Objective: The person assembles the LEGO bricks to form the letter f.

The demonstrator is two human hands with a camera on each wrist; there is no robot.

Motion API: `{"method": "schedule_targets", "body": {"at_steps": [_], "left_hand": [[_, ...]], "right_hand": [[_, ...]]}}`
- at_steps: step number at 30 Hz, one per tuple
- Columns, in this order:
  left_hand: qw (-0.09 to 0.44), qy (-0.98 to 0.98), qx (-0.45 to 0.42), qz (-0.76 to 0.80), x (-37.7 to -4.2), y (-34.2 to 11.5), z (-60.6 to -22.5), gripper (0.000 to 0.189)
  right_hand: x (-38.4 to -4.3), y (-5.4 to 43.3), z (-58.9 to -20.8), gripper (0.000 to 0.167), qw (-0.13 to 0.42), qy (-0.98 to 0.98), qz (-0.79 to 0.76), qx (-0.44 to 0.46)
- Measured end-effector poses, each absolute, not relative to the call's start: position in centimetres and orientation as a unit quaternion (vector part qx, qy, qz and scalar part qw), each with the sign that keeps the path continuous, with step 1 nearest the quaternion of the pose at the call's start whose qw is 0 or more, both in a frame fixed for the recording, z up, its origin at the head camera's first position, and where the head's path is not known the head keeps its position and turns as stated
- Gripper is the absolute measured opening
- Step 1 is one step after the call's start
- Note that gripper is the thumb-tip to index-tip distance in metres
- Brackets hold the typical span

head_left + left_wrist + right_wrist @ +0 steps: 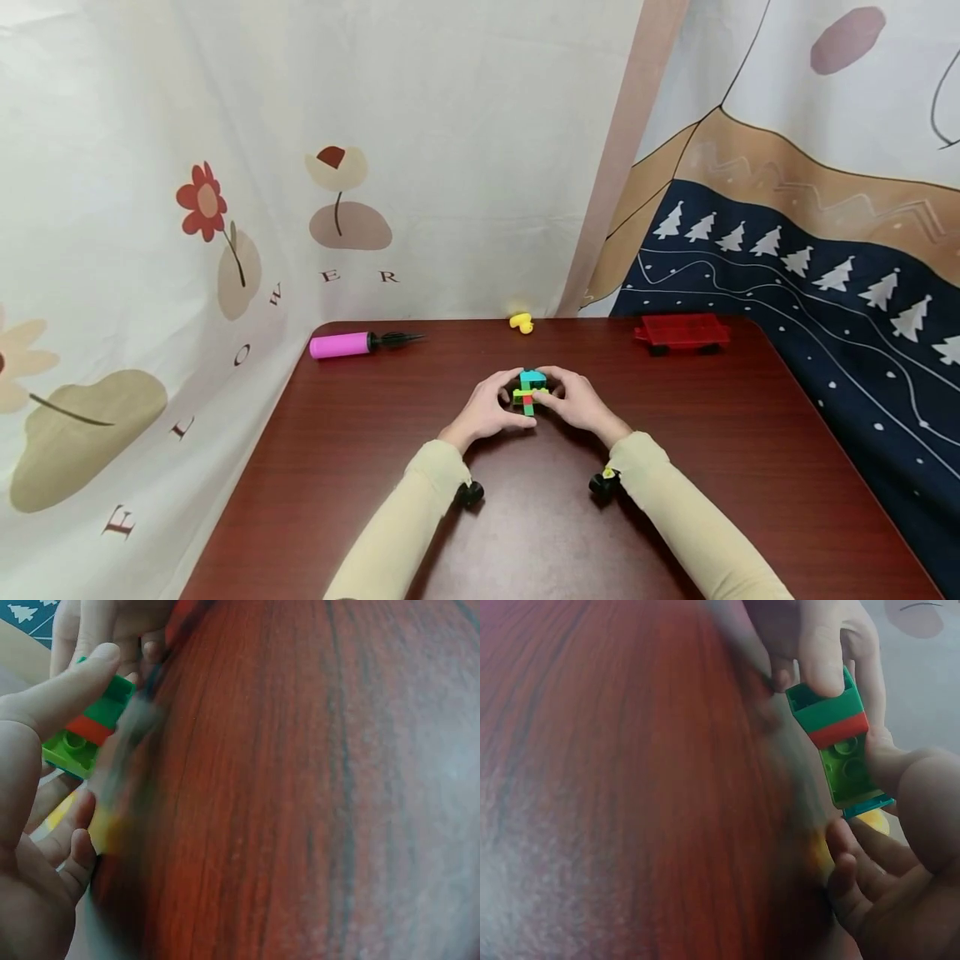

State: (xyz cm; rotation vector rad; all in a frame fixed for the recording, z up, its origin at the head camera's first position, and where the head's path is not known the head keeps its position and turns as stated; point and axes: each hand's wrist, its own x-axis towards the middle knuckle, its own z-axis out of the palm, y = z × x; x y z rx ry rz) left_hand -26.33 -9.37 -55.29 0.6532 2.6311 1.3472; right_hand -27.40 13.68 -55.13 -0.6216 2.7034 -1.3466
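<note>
A small build of toy building blocks (528,395) is held between both hands above the table's middle. It has teal, lime, red and green pieces stacked together. My left hand (486,412) grips it from the left, its thumb on the green block (112,701) at the near end. From the other side my right hand (582,403) pinches the lime block (847,769) with thumb and fingers. In the right wrist view the hollow undersides of the green and lime blocks show, with the red block (840,731) between them. Fingers hide part of the far side.
On the brown table (540,533), a pink hand pump (341,345) with a black nozzle lies at the back left. A small yellow toy (522,323) sits at the back edge. At the back right stands a red toy cart (684,332) with black wheels. Printed curtains hang behind.
</note>
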Motion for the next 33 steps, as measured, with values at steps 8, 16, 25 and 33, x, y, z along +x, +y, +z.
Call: {"method": "schedule_targets", "body": {"at_steps": [8,16,25,33], "left_hand": [[0.08,0.868,0.203,0.445,-26.47,-9.27,-55.6,0.096],[0.091,0.876,0.195,0.431,-26.49,-9.16,-55.67,0.097],[0.092,0.874,0.19,0.437,-26.48,-9.13,-55.62,0.099],[0.088,0.869,0.192,0.447,-26.63,-9.14,-55.89,0.099]], "right_hand": [[-27.55,13.71,-55.27,0.043,0.027,0.881,-0.429,-0.197],[-27.37,13.87,-55.4,0.043,0.03,0.895,-0.406,-0.185],[-27.52,14.16,-55.24,0.046,0.038,0.889,-0.417,-0.188],[-27.67,14.4,-55.67,0.047,0.047,0.888,-0.418,-0.183]]}}
